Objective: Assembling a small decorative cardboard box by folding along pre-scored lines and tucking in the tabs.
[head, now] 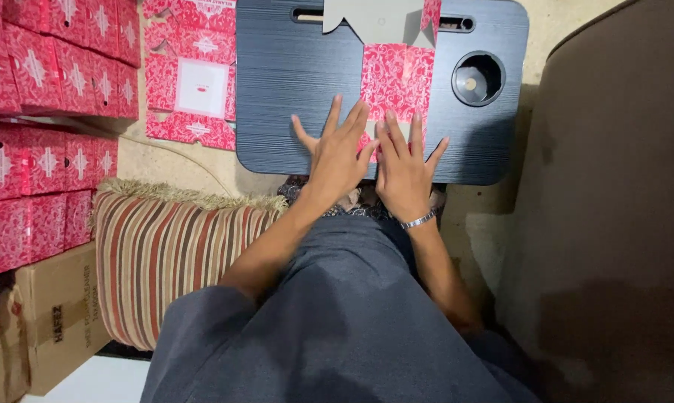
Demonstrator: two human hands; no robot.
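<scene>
While the person sat with a grey garment (337,321) filling the near part of the view, both forearms reached forward over the lap to a dark desk (292,82) with a woodgrain top. The left hand (337,153) lay flat, palm down, its fingers (349,123) spread wide and pointing away from the body, gripping nothing; the fingertips pressed on the near left edge of a red patterned cardboard box blank (396,75). The right hand (404,168), with a metal bracelet (417,221) at the wrist, lay just beside it, touching or nearly touching the left hand at the thumb side, its fingers (415,130) likewise splayed and flat on the near end of the same blank, closed round nothing. The blank lay flat on the desk, its long axis running away from the person, the near end under the hands and the far end, with grey inner flaps (367,19), pointing towards the far edge of the desk. To the right of it a round cup recess (477,78) was sunk into the desk. A striped cushion (165,254) lay on the floor to the left, a brown carton (53,321) beside it, with stacked red boxes (45,112) further left and more flat red blanks (191,82) beyond, just beside the desk
</scene>
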